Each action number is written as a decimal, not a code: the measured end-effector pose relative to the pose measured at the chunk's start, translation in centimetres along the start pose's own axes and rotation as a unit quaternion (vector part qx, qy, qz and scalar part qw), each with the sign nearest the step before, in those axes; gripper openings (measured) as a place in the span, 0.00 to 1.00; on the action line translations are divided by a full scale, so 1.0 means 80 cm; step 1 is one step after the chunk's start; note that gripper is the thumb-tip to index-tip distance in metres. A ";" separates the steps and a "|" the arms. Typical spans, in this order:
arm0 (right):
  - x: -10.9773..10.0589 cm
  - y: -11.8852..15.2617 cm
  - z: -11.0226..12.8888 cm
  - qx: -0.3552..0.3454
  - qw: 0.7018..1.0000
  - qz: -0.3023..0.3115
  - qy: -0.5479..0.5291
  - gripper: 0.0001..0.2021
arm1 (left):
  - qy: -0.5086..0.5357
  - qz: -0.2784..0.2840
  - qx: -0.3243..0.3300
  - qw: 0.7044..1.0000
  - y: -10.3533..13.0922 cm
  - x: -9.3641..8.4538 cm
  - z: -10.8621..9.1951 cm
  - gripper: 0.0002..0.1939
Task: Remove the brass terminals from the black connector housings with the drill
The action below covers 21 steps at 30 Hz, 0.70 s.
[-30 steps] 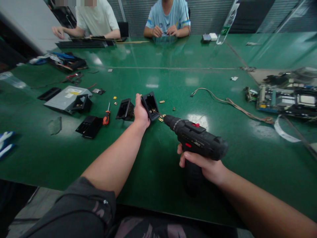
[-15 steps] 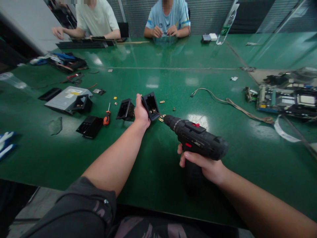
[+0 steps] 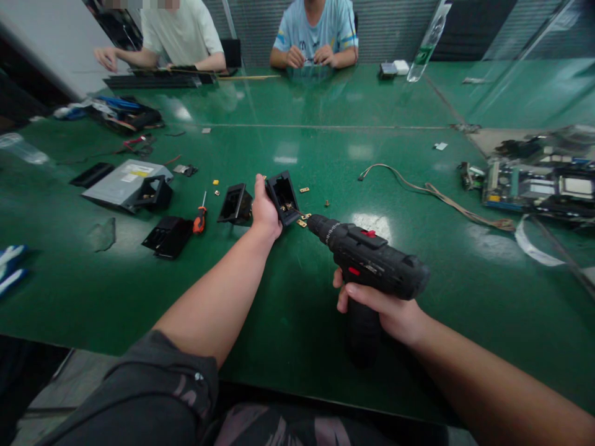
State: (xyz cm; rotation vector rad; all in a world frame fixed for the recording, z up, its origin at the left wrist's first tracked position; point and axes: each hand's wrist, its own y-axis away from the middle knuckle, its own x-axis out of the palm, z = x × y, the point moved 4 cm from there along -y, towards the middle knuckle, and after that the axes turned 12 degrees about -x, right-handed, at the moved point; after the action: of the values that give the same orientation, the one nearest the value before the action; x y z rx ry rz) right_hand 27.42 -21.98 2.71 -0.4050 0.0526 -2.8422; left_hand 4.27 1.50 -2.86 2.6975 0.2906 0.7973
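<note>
My left hand (image 3: 266, 214) grips a black plastic housing (image 3: 282, 192), its open side facing me, with small brass-coloured parts inside. In my right hand (image 3: 372, 303) is a black cordless drill (image 3: 372, 254) with red switches, its chuck pointing left. The thin bit reaches the lower edge of the housing; its tip is too small to make out. Small brass plates (image 3: 302, 222) lie beside the bit on the green table (image 3: 288, 322). A second black housing (image 3: 235, 204) stands just left of my left hand.
An orange screwdriver (image 3: 199, 220), a black part (image 3: 167, 236) and a silver drive (image 3: 125, 184) lie to the left. A cable (image 3: 432, 193) and circuit boards (image 3: 534, 186) are on the right. Two people sit across the table, near a plastic bottle (image 3: 424, 52).
The view has shifted very slightly. Both hands, the housing and the drill keep nearly the same positions.
</note>
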 end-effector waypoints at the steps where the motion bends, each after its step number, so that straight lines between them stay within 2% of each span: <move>1: 0.000 0.000 0.000 -0.002 1.000 0.000 -0.001 0.21 | -0.001 -0.001 -0.001 1.000 0.001 0.001 0.000 0.47; 8: 0.000 0.000 -0.002 -0.009 1.000 0.002 -0.015 0.21 | -0.004 -0.014 -0.014 1.000 0.005 0.003 -0.001 0.48; 21: 0.001 -0.001 -0.001 -0.013 1.000 0.002 -0.024 0.22 | -0.007 0.017 -0.005 1.000 -0.007 -0.004 0.002 0.52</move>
State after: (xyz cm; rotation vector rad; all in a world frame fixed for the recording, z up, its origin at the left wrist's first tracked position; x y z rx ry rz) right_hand 27.31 -21.93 2.64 -0.4784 0.0811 -2.8298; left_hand 4.07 1.87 -3.34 2.7037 0.2367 0.7875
